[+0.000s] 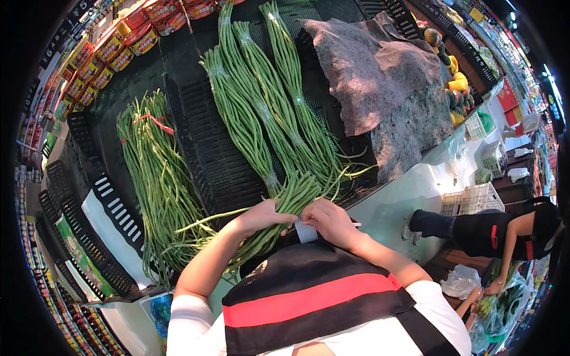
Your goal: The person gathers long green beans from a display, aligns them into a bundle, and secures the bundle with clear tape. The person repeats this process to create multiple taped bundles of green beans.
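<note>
My left hand [263,216] is closed around a bundle of green yardlong beans [298,190] in front of my apron. The bundle is bent, and its lower ends hang at my left forearm. Against the bundle my right hand [328,221] pinches the edge of a pale flat piece [306,232], which may be tape; its far side is hidden. Just beyond my hands lie several yardlong bean bundles [262,107] bound with clear bands. To the left rests a larger pile of yardlong beans [156,178], tied near the top with a red ribbon [156,122].
A black slatted divider [185,147] separates the beans on the display stand. Grey felt cloth [369,75] covers the stand's right part. Packaged tubs [111,44] are stacked far left. A co-worker [485,233] stands at right beside white crates [472,200] and plastic bags [507,302].
</note>
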A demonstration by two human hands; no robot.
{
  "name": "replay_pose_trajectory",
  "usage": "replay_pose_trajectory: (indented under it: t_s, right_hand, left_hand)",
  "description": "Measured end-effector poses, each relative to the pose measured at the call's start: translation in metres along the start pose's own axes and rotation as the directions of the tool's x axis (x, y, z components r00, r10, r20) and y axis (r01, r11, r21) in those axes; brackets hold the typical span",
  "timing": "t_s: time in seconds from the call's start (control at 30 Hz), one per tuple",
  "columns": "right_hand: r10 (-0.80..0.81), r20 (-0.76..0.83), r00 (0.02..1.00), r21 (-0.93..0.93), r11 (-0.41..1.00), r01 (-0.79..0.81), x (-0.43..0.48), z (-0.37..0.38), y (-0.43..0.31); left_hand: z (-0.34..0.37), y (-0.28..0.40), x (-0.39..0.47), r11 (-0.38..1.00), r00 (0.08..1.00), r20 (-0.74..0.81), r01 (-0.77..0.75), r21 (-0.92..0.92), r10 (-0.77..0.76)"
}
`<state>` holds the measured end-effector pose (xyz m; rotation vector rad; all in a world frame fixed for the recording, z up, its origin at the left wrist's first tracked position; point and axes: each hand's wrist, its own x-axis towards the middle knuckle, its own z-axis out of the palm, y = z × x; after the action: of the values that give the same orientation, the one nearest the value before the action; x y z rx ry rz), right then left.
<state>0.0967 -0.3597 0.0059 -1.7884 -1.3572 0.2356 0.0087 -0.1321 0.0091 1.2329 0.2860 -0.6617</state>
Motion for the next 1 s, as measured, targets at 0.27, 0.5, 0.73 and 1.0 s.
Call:
replay_pose_trajectory:
  t_s: [0.27, 0.5, 0.73, 1.0]
  right_hand:
    - [-0.348, 0.106, 0.931, -0.159, 0.919, 0.362, 0.015, -0.014, -0.011]
    - [-0.517, 0.145, 0.843, -0.251, 0.805, 0.537, 0.051, -0.037, -0.032]
    - [-0.063, 0.487, 0.871, -0.032, 0.995, 0.090, 0.120, -0.021, 0.011]
    - [0.291, 0.902, 0.319, -0.173, 0.920, -0.350, 0.128, -0.009, 0.049]
  left_hand:
    - [0.003, 0.018, -0.009, 0.940, 0.987, 0.131, -0.134, 0.313, 0.097]
    - [0.001, 0.014, -0.008, 0.830, 0.975, 0.159, -0.217, 0.515, 0.156]
    - [0.008, 0.011, -0.008, 0.735, 0.998, 0.023, 0.025, 0.678, -0.056]
    - [0.035, -0.016, -0.028, 0.800, 0.931, -0.251, -0.067, 0.596, 0.266]
